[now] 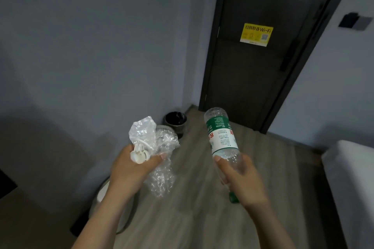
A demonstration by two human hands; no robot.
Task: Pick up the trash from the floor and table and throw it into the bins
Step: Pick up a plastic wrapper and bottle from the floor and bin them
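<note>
My left hand grips a bundle of crumpled clear plastic wrap together with a small white plastic piece. My right hand holds an empty clear plastic bottle with a green and white label, bottom pointing up and away, green cap at my wrist. A small black bin with a dark liner stands on the floor by the wall, beyond both hands. A second, pale bin rim shows just behind the plastic wrap, mostly hidden by it.
A dark door with a yellow Wi-Fi sticker closes the far end. A white bed edge stands at the right. A round pale object lies on the floor under my left forearm. Wood-look floor runs between them.
</note>
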